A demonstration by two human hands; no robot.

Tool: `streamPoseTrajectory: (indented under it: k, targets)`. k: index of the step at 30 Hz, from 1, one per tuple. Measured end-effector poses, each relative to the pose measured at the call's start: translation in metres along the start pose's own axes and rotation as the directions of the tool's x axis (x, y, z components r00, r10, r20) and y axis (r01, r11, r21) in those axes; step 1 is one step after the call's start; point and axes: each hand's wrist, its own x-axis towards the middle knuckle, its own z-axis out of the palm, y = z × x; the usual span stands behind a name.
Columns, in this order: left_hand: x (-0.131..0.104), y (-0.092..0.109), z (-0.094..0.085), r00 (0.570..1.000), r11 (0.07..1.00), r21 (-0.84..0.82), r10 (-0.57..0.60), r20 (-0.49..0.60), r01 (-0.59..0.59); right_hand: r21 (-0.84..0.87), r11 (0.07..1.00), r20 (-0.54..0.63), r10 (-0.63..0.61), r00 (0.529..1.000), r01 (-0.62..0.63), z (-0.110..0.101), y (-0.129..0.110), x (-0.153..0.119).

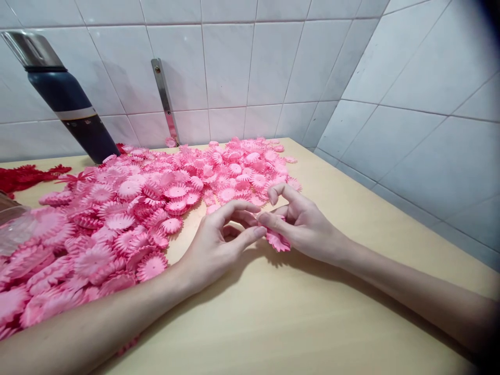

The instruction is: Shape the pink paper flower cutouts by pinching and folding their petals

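Note:
Over the wooden table, my two hands meet near the middle of the view. Between the fingers of my right hand (302,224) is a pink fabric flower piece (278,240) with a scalloped edge, its lower petals showing below the thumb. My left hand (224,234) has its thumb and fingertips pinched together right beside my right thumb; what lies between them, if anything, is too small to make out. A big heap of pink petal discs (133,221), many with a small centre hole, spreads behind and to the left of my hands.
A dark blue flask (74,101) with a steel cap stands at the back left. Red fabric pieces (29,177) and a clear plastic bag (15,229) lie at the left. A metal strip (164,94) is against the tiled wall (226,62). The table (312,312) ends near the right wall.

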Motion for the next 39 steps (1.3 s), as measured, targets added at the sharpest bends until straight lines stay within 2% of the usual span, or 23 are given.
streamPoseTrajectory:
  k: [5, 8, 12, 14, 16, 19, 23, 27, 30, 33, 39]
  targets:
    - [-0.001, 0.005, 0.0, 1.0, 1.0, 0.02, 0.007, -0.026, -0.006, 0.021, 0.999, 0.05, -0.028, 0.998, 0.027, -0.002, 0.003, 0.0]
    - [0.0, 0.008, -0.001, 0.983, 0.998, 0.054, -0.002, -0.185, 0.012, 0.003, 1.0, 0.022, -0.026, 0.999, 0.026, -0.003, 0.0, 0.001]
    - [0.005, 0.002, -0.003, 0.911, 0.999, 0.011, 0.033, -0.41, -0.031, -0.036, 0.998, -0.133, -0.049, 0.99, 0.045, -0.006, -0.004, 0.004]
    - [0.008, -0.003, -0.005, 0.896, 0.999, 0.019, 0.034, -0.443, -0.029, -0.063, 0.996, -0.222, -0.07, 0.972, 0.057, -0.009, -0.003, 0.007]
    - [0.01, -0.007, -0.007, 0.903, 0.998, 0.062, 0.046, -0.426, -0.021, -0.068, 0.995, -0.267, -0.095, 0.959, 0.08, -0.012, -0.001, 0.01]
    - [0.01, -0.01, -0.008, 0.916, 0.992, 0.122, 0.064, -0.397, -0.016, -0.07, 0.991, -0.269, -0.129, 0.954, 0.115, -0.014, 0.002, 0.012]
    - [0.007, -0.007, -0.007, 0.92, 0.989, 0.147, 0.057, -0.388, 0.001, -0.072, 0.995, -0.254, -0.082, 0.964, 0.066, -0.009, -0.002, 0.007]
    - [0.004, -0.003, -0.004, 0.947, 0.98, 0.197, 0.099, -0.307, -0.038, -0.027, 0.999, -0.184, -0.034, 0.982, 0.029, -0.003, -0.005, 0.003]
    - [0.001, -0.002, -0.002, 0.981, 0.985, 0.163, 0.076, -0.181, -0.046, -0.071, 0.996, -0.167, -0.059, 0.984, 0.048, -0.003, -0.002, 0.004]
    - [0.0, -0.003, -0.001, 0.993, 0.983, 0.169, 0.085, -0.077, -0.071, -0.059, 0.998, -0.114, -0.034, 0.993, 0.027, -0.003, 0.001, 0.004]
    - [0.001, -0.002, -0.003, 0.993, 0.986, 0.125, 0.115, -0.028, -0.111, -0.012, 1.0, 0.043, 0.008, 0.999, -0.007, -0.003, 0.002, 0.0]
